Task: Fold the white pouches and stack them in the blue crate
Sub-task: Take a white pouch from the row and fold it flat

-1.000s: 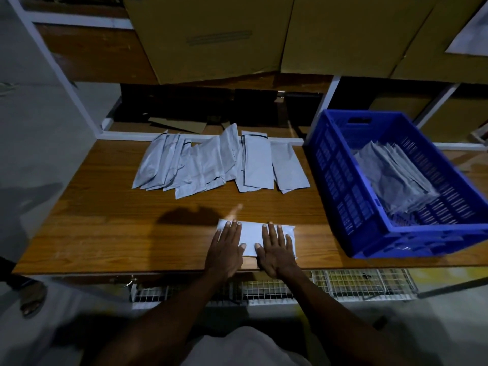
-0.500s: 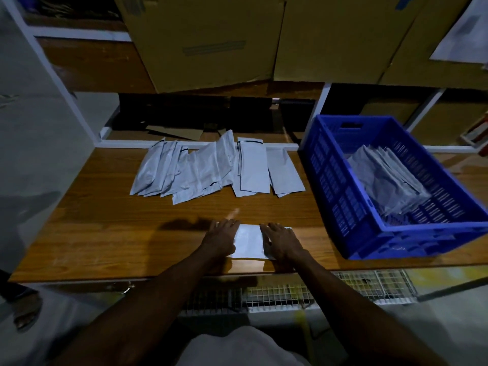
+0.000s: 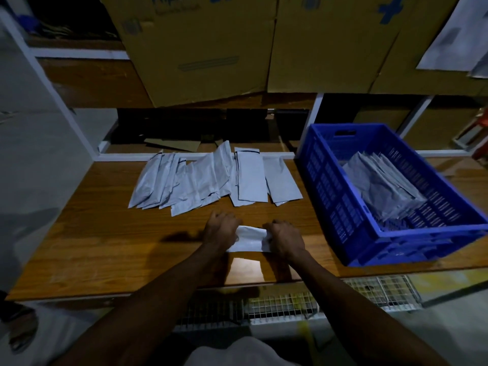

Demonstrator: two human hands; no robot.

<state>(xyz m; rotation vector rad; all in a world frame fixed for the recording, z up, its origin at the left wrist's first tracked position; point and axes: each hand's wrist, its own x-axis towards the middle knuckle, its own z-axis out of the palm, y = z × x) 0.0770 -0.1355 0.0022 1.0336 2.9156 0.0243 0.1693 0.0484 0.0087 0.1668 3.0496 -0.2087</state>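
A white pouch (image 3: 249, 240) lies folded near the front of the wooden table (image 3: 105, 247). My left hand (image 3: 220, 229) grips its left end and my right hand (image 3: 285, 239) grips its right end, fingers curled over the pouch's edges. A spread of several unfolded white pouches (image 3: 211, 178) lies further back on the table. At the right stands the blue crate (image 3: 340, 196), holding a pile of folded pouches (image 3: 383, 188).
Large cardboard boxes (image 3: 211, 48) sit on a shelf above the table's back. A white shelf post (image 3: 313, 114) stands behind the crate. Below the table's front edge runs a wire mesh rack (image 3: 317, 299). Bare floor (image 3: 39, 154) lies to the left.
My hands went from lying flat on the pouch to gripping its two ends, and the pouch now looks narrower and bunched between them. The camera has moved closer.
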